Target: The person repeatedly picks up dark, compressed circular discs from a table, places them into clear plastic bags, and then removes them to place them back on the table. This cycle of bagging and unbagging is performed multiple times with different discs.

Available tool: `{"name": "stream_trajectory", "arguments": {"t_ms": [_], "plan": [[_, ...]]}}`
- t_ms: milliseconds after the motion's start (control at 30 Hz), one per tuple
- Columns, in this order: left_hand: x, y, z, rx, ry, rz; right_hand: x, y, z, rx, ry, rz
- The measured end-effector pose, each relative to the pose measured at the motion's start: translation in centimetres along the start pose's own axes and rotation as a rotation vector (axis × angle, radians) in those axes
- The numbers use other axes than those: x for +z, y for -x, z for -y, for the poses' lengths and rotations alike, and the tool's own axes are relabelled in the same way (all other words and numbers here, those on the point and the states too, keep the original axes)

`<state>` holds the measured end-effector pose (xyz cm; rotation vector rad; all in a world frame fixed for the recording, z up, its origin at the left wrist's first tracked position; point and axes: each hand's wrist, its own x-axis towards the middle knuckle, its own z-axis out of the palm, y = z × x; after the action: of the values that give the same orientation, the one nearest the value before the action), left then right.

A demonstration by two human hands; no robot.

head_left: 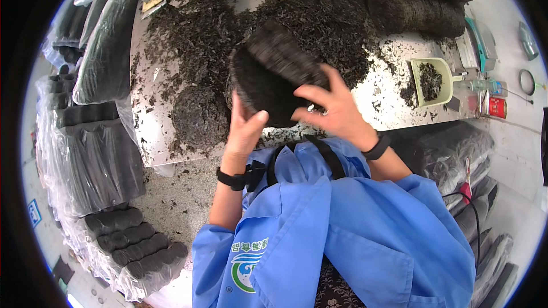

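A dark round stack of dried seaweed (251, 82) stands tilted over the near edge of the table, its upper part (282, 51) folded or parted from the rest and smeared by motion. My left hand (245, 128) grips the stack's lower left side, thumb in front and fingers partly hidden behind it. At the right end, my right hand (337, 105) has its fingers spread, one of them against the upper part. Whether the two dark parts are joined I cannot tell. Left of my left hand lies another round seaweed cake (200, 117).
Loose seaweed scraps (197, 45) cover much of the white table (394, 114). Long seaweed rolls (416, 11) lie at the far right. A pale dustpan (448, 94) holds scraps, near a red can (498, 107). Plastic-wrapped seaweed rolls (103, 162) are piled at left.
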<state>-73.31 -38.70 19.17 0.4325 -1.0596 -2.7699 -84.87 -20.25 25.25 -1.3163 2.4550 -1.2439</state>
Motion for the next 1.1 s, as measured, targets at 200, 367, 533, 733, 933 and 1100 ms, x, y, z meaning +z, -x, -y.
{"name": "stream_trajectory", "arguments": {"t_ms": [200,367,533,733,933,1100], "plan": [[1.6,-1.0,0.3,0.059,-0.104,0.012,1.8,-0.4,-0.3,0.056,-0.027,0.04],[-0.7,0.5,-0.6,0.167,-0.661,-0.134,-0.5,0.1,-4.4,0.18,-0.01,-0.276],[0.4,2.3,-4.6,0.388,-0.598,-0.402,-5.6,-0.4,-4.3,0.462,-0.734,-0.61],[5.4,1.5,-4.6,0.565,-1.713,0.328,1.3,-0.3,-2.4,0.704,-1.217,-0.385],[-1.6,4.6,-6.2,0.536,-1.207,-0.301,4.6,1.1,-1.5,0.81,-1.3,-0.272],[-10.4,6.5,-4.7,0.017,0.058,-0.468,10.0,-0.1,0.7,0.759,-1.283,0.112]]}}
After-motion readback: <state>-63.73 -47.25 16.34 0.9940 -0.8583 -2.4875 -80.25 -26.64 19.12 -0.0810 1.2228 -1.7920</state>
